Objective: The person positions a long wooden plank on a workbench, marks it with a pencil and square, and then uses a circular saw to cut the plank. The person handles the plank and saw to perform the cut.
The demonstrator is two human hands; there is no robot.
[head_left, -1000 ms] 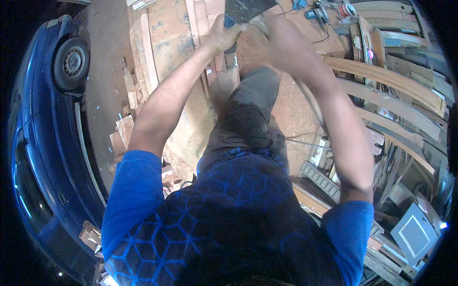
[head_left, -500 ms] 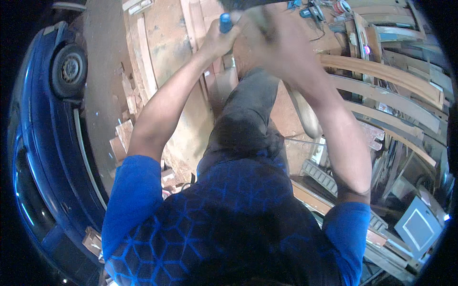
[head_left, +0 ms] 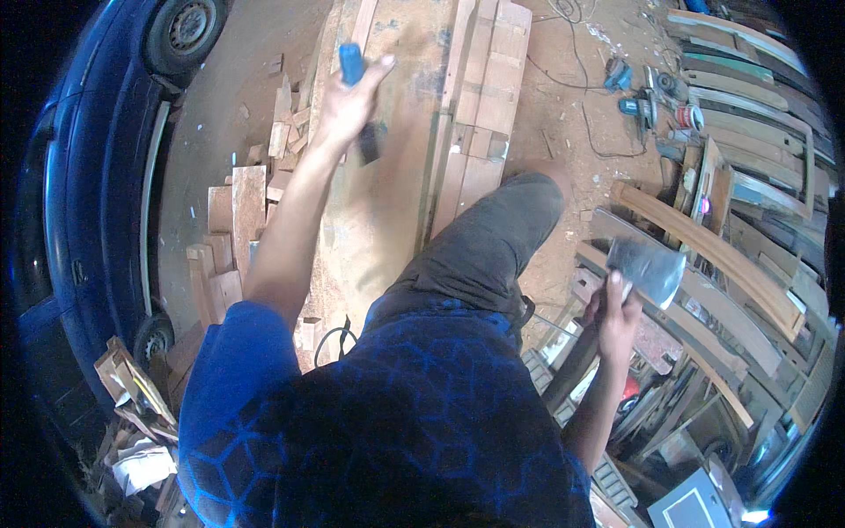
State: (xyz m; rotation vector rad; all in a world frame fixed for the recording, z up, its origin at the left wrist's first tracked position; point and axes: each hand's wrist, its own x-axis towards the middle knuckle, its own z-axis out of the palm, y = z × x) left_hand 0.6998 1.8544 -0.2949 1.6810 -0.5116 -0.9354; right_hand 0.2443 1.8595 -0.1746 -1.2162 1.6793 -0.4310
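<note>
My left hand (head_left: 346, 113) is closed around a chisel, its thumb sticking out to the side. The chisel's blue handle (head_left: 350, 65) shows above the fist and its dark blade (head_left: 368, 145) below, over a dusty wooden bench top (head_left: 387, 198). Off to the right of my raised knee, my right hand (head_left: 616, 319) grips a hatchet. Its broad grey head (head_left: 649, 273) is just past the fingers, and the dark handle runs back beside my forearm. Along the bench's right side lie long timber pieces (head_left: 480, 110) with cut notches, apart from both hands.
Wood offcuts (head_left: 233, 216) pile up left of the bench, with a blue vehicle (head_left: 106, 220) beyond. Blue power tools (head_left: 641, 107) and a trailing cable (head_left: 585, 119) lie on the ground at the far right. Stacked boards and frames (head_left: 735, 255) crowd the right side.
My hands were close together at the top; now they are far apart. The right hand has swung down and right with the hatchet. The left has moved left with the chisel. The view has shifted.
</note>
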